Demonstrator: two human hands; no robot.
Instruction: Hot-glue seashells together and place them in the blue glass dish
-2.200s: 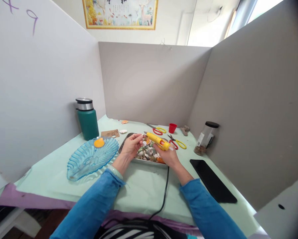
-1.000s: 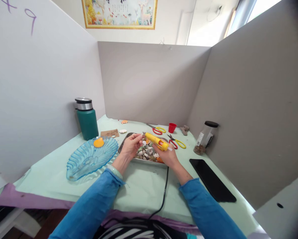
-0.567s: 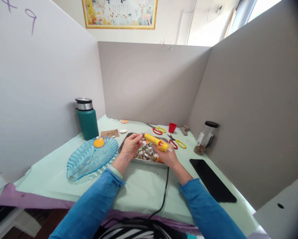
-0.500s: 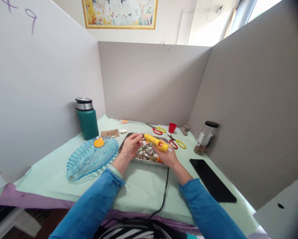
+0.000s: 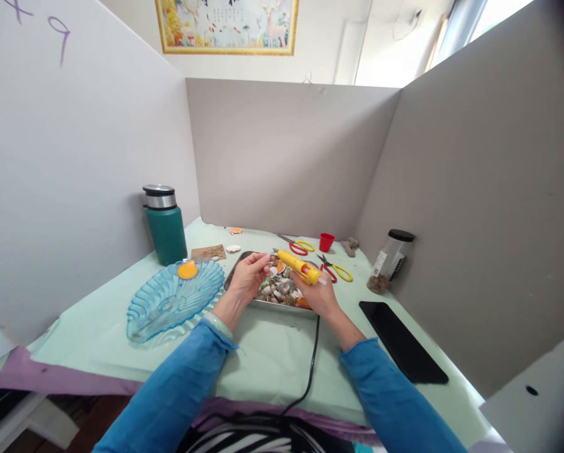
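My right hand (image 5: 317, 294) is wrapped round a yellow glue gun (image 5: 297, 264). A clear stick pokes out of its back end, and its nozzle points left. My left hand (image 5: 249, 277) is closed in a pinch close to the nozzle; whatever sits between its fingertips is too small to name. Below both hands lies a metal tray (image 5: 286, 308) filled with shells (image 5: 278, 290), partly covered by the hands. A black cord (image 5: 314, 365) runs from under the right hand towards my body.
A blue shell-shaped dish (image 5: 168, 305) bearing an orange piece (image 5: 187, 270) lies left, before a green bottle (image 5: 165, 229). Two pairs of scissors (image 5: 298, 247) and a red cup (image 5: 326, 242) stand behind the tray. A jar (image 5: 389, 263) and black phone-like slab (image 5: 402, 343) are right.
The glue gun's nozzle has drawn slightly to the right, away from my left fingertips. My left hand has stayed nearly in place.
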